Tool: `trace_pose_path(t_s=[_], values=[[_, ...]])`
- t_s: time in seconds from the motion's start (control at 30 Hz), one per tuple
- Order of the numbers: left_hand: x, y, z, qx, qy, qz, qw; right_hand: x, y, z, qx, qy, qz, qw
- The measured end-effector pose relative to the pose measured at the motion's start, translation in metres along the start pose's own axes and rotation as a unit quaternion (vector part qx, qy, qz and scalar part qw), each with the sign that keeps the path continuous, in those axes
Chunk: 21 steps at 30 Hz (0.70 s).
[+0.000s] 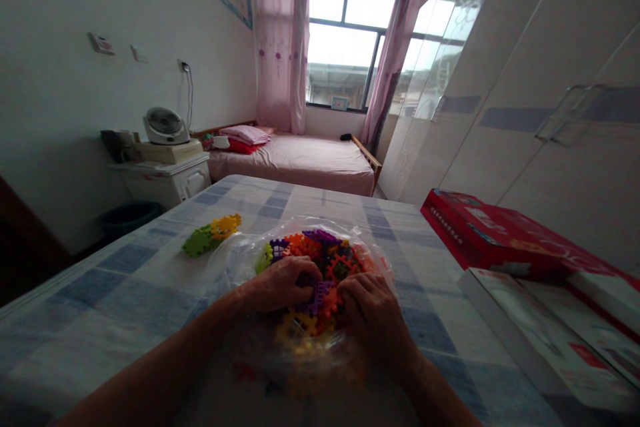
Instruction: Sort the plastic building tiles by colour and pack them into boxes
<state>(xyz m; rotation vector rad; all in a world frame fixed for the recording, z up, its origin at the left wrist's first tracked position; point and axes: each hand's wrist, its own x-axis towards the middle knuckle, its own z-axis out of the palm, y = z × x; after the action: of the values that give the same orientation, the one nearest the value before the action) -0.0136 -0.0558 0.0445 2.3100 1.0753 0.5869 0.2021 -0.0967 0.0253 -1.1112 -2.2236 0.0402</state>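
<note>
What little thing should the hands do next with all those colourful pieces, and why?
Maybe the left hand should lift the purple piece clear of the pile: its fingers are right at that piece, but other pieces crowd around it in the clear plastic bag, so freeing it first seems sensible.

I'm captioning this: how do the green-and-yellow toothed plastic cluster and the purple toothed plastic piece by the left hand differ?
Colour: the green-and-yellow toothed plastic cluster shows two colours; the purple toothed plastic piece, one.
Place: the cluster lies on the blue-checked tablecloth; the purple piece is in the clear plastic bag.
Contact: no hand touches the cluster; the left hand touches the purple piece.
Both are toothed.
</note>
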Motion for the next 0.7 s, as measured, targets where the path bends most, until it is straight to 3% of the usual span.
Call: trace_pose_path(t_s=[0.13,0.5,0.7], values=[[0.0003,0.0005,-0.0013,0.008,-0.017,0.012,1.0,0.0002,0.0002,0.0007,-0.005,0.0,-0.004,1.0],[0.0021,-0.0018,0.0009,-0.01,0.015,0.052,0.998,0.0005,-0.0002,0.0008,-0.01,0.002,0.0,1.0],[0.0006,-0.002,-0.0024,-0.027,0.021,-0.005,0.999,0.0018,-0.0001,0.0002,-0.01,-0.005,-0.002,1.0]])
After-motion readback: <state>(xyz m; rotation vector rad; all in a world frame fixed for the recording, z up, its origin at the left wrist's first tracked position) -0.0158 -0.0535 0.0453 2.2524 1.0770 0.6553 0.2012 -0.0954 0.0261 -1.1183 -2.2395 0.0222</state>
